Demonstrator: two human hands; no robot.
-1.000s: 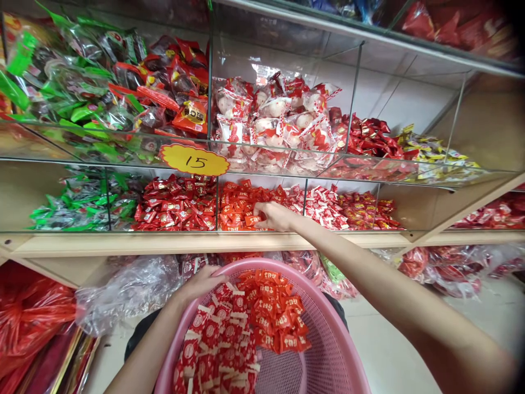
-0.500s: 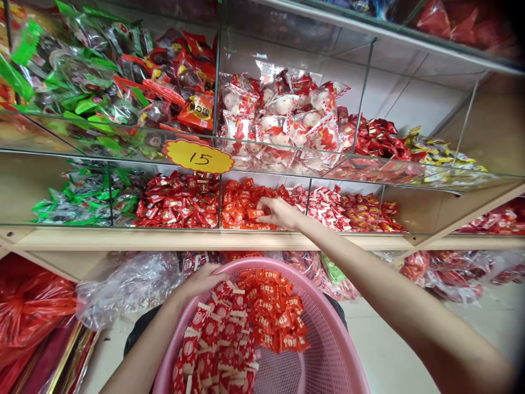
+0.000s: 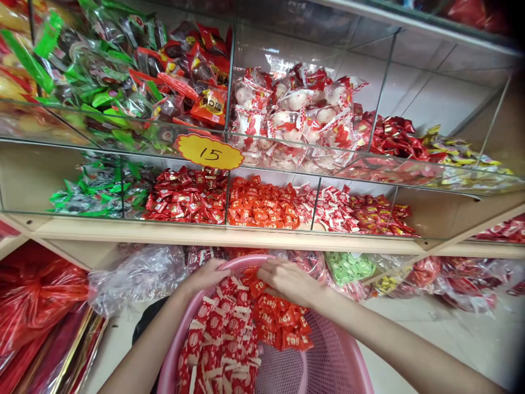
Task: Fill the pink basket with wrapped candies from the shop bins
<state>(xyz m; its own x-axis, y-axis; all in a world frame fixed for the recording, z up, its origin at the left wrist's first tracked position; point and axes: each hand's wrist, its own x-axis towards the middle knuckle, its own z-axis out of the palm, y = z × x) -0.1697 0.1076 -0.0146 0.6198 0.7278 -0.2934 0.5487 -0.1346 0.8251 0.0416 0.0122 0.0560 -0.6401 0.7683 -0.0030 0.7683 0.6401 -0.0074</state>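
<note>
A pink mesh basket [image 3: 342,350] stands below the shelf, with dark red and white wrapped candies [image 3: 221,339] on its left side and orange-red candies [image 3: 283,323] toward its back right. My left hand [image 3: 208,275] is closed round the basket's rim at the back left. Over the orange-red candies, just inside the back rim, is my right hand [image 3: 287,282], its fingers bent downward and closed round an orange-red candy that partly shows. Matching orange-red candies [image 3: 262,202] fill a compartment of the lower shelf above.
Glass-fronted shelves [image 3: 246,236] hold many wrapped sweets in divided compartments. A yellow price tag [image 3: 210,153] hangs on the upper glass. Clear plastic bags [image 3: 141,276] lie under the shelf, and a red bag [image 3: 41,295] sits at the left.
My right hand has moved from the shelf's orange-red candies down to the basket. My left hand stays on the rim. The view has shifted slightly, so the shelves appear farther right.
</note>
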